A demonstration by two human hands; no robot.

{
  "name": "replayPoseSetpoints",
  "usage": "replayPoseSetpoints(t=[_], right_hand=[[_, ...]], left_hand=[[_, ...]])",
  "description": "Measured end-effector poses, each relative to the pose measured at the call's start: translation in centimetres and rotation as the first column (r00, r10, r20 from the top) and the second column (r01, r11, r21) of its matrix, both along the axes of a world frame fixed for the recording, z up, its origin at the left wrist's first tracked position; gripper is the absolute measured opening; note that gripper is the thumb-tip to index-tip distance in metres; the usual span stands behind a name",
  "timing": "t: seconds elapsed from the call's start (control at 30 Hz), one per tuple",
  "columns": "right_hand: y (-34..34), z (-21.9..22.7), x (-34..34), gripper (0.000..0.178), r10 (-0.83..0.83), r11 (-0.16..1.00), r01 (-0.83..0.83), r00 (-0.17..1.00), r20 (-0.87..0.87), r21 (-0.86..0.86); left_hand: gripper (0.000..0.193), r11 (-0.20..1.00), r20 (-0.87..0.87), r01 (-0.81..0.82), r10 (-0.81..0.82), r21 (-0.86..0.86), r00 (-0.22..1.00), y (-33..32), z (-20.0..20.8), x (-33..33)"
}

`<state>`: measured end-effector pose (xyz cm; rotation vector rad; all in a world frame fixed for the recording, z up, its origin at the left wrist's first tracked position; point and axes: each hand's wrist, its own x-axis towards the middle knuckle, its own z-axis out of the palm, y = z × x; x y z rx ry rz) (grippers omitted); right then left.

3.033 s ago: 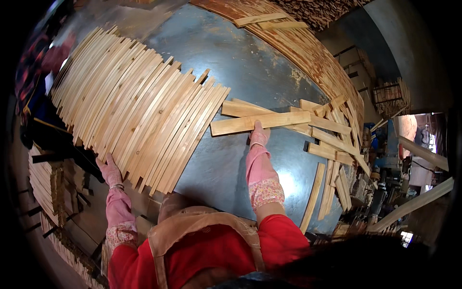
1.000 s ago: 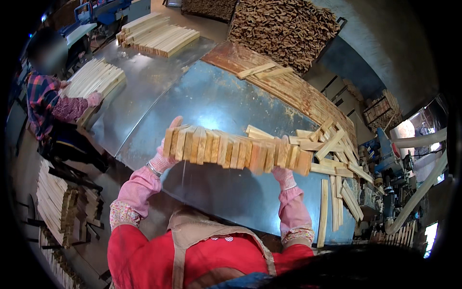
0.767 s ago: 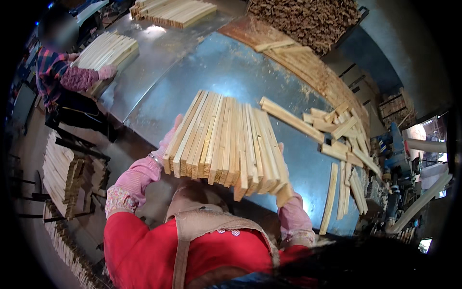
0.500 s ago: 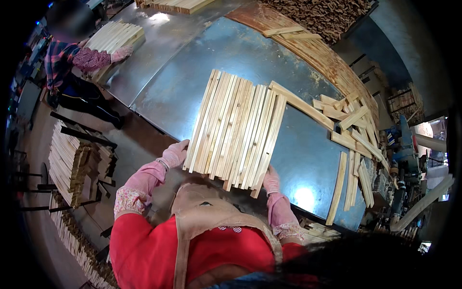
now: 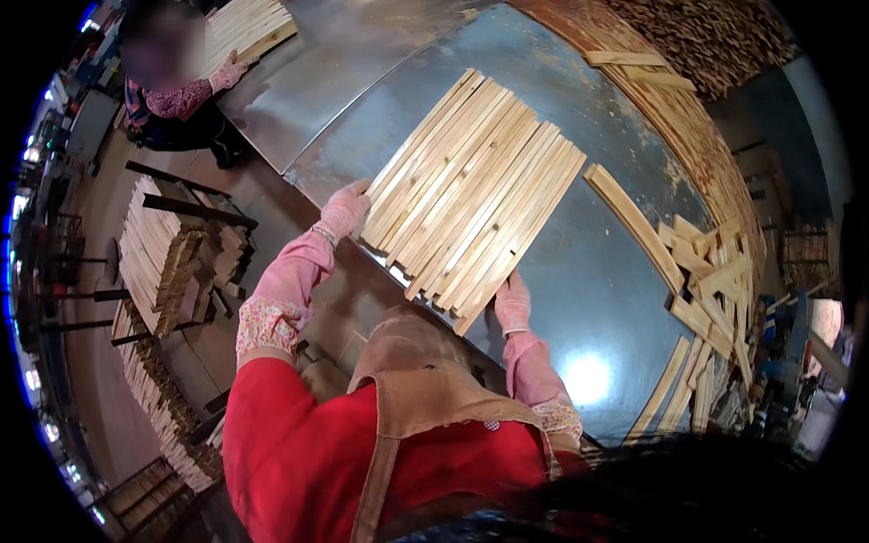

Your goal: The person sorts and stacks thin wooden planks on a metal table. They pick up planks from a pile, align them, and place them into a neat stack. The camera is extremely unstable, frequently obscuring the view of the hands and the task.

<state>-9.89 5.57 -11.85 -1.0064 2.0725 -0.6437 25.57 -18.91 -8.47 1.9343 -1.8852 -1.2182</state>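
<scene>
A row of pale wooden strips (image 5: 475,195) lies side by side between my hands over the metal-topped table, turned at a slant with uneven near ends. My left hand (image 5: 346,210), in a pink glove, grips the row's left edge near its close end. On the right side, my gloved right hand (image 5: 513,305) holds the outermost strip by its near corner. Fingers of both hands are partly hidden under or behind the wood. A few strips show dark knots.
The metal table (image 5: 579,271) carries a loose heap of offcut strips (image 5: 715,271) on the right and one long strip (image 5: 636,226) beside it. A co-worker (image 5: 167,72) handles another wood stack (image 5: 244,32) at far left. A rack of stacked strips (image 5: 163,258) stands on the floor left.
The row of strips has turned clockwise and shifted away to the right, both hands moving with it. My view has swung too. The co-worker's hand remains at the other stack.
</scene>
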Motion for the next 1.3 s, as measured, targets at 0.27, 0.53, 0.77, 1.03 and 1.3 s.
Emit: replayPoseSetpoints(t=[0.27,0.53,0.77,1.03,1.3], right_hand=[[-3.8,-4.2,-7.3,0.050,0.004,1.000,-0.005,0.996,0.091,0.016],[-19.9,3.1,-14.2,0.052,0.069,0.936,-0.209,0.897,-0.437,-0.283],[-41.9,5.0,-11.6,0.055,0.402,0.764,-0.632,0.623,-0.671,-0.129],[-50.7,3.7,-9.8,0.056,0.587,0.766,-0.632,0.613,-0.529,0.118],[-41.8,10.7,-1.9,0.084,0.256,0.816,-0.024,0.910,0.325,-0.577]], left_hand=[[0.065,0.927,0.070,-0.083,0.116,-0.365,0.991,3.9,2.0,-0.7],[0.075,0.774,0.228,-0.030,0.223,-0.632,0.948,11.3,-1.2,-5.2],[0.084,0.857,0.470,0.177,0.083,-0.483,0.879,5.1,-2.1,-9.4],[0.077,0.776,0.356,0.157,0.093,-0.611,0.930,5.1,-0.1,-9.6],[0.056,0.851,0.092,0.031,0.021,-0.524,0.996,2.3,1.5,-12.1]])
